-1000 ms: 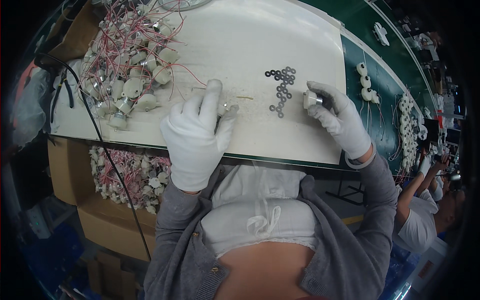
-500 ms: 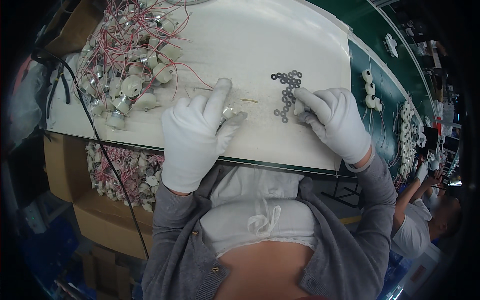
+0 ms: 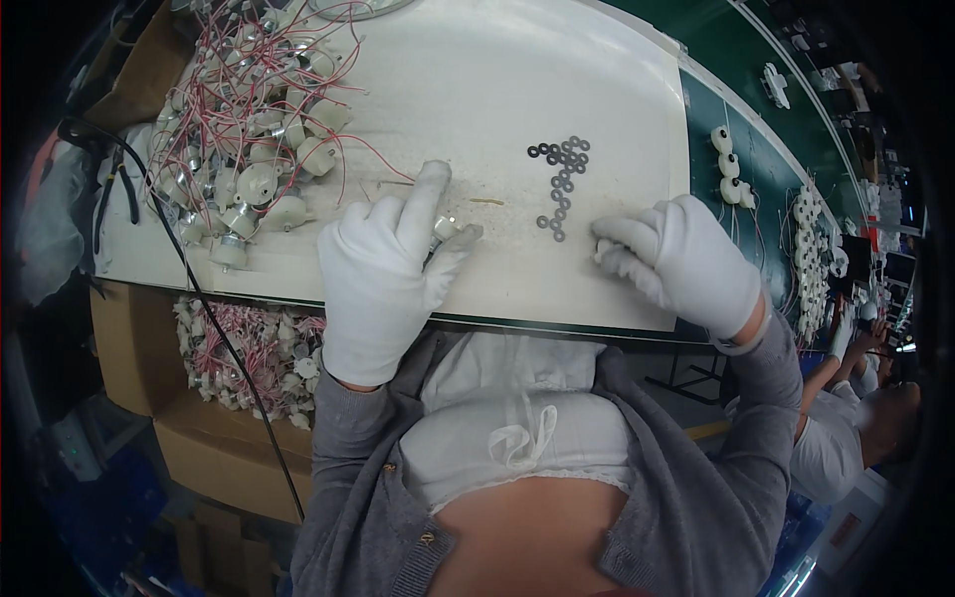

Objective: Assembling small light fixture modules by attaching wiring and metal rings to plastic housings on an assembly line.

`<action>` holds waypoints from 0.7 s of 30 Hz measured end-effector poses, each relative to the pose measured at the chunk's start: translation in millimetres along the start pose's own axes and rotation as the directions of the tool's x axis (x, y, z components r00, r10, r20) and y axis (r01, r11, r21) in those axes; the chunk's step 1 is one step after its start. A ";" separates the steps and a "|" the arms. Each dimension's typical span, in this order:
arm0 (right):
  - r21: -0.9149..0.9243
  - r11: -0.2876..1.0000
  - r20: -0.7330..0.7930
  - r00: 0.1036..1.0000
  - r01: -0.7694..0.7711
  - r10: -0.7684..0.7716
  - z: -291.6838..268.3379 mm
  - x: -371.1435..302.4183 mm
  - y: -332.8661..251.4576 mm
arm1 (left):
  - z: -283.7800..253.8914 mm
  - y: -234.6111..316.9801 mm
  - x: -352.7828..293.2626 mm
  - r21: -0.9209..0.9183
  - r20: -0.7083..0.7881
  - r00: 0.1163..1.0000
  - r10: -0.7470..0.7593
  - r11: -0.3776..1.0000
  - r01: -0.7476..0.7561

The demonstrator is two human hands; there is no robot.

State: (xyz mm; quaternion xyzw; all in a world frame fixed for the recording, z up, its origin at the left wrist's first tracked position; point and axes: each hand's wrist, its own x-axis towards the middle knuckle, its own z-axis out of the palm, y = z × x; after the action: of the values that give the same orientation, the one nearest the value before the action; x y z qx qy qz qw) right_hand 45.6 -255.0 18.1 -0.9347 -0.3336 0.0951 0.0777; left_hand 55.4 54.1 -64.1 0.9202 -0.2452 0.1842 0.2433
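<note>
My left hand, in a white glove, curls around a small silver-ended part, mostly hidden by the glove. Its index finger points out over the table. My gloved right hand has its thumb and fingers pinched together above the table's near right side. Something small and pale shows at those fingertips, too covered to name. Just left of them lies a loose cluster of dark grey ring-shaped washers, apart from the hand. A short yellowish strip rests between my hands.
A tangled heap of white and metal parts with red wires covers the table's left side. Below it stands a cardboard box of similar parts. Pliers and a black cable are at left. White parts line the right; another person sits beyond.
My right hand has drawn back from the washers, to the right and slightly nearer me, fingers still pinched. My left hand keeps its grip, nearly still. The whole view has shifted slightly.
</note>
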 end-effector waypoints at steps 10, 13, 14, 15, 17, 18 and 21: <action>-0.207 0.914 -0.365 0.894 -0.348 0.258 21.3 -42.6 40.0 | -3.4 0.8 0.9 0.006 0.017 1.000 0.006 1.000 -0.006; -0.217 0.920 -0.517 0.838 -0.326 0.175 4.6 -39.8 23.9 | -1.2 -0.7 -0.1 0.011 -0.012 0.999 0.031 0.999 -0.031; -0.232 0.939 -0.558 0.826 -0.253 0.085 2.7 -37.6 16.1 | -0.4 -0.6 -0.5 0.008 0.002 1.000 0.019 1.000 -0.019; -0.231 0.938 -0.563 0.822 -0.259 0.088 2.8 -34.3 5.9 | 0.0 -0.7 -1.4 0.009 0.017 1.000 0.005 1.000 -0.005; -0.209 0.970 -0.427 0.904 -0.120 0.019 4.1 -27.3 -13.2 | 1.2 -2.7 -2.8 0.023 0.030 1.000 0.010 1.000 -0.010; -0.208 0.969 -0.432 0.902 -0.129 0.027 9.6 -23.9 -13.8 | 0.3 -3.5 -3.4 0.042 0.041 0.999 0.004 0.999 -0.005; -0.187 0.968 -0.547 0.836 -0.167 0.039 27.2 -21.8 -7.5 | 0.9 -4.5 -3.4 -0.006 0.014 1.000 0.010 1.000 -0.010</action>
State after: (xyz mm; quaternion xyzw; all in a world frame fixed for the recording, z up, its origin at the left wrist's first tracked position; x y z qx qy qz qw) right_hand 18.2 -260.9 -4.0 -0.9428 -0.2558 -0.2063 0.0556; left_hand 55.3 58.3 -68.0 0.9195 -0.2520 0.1780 0.2434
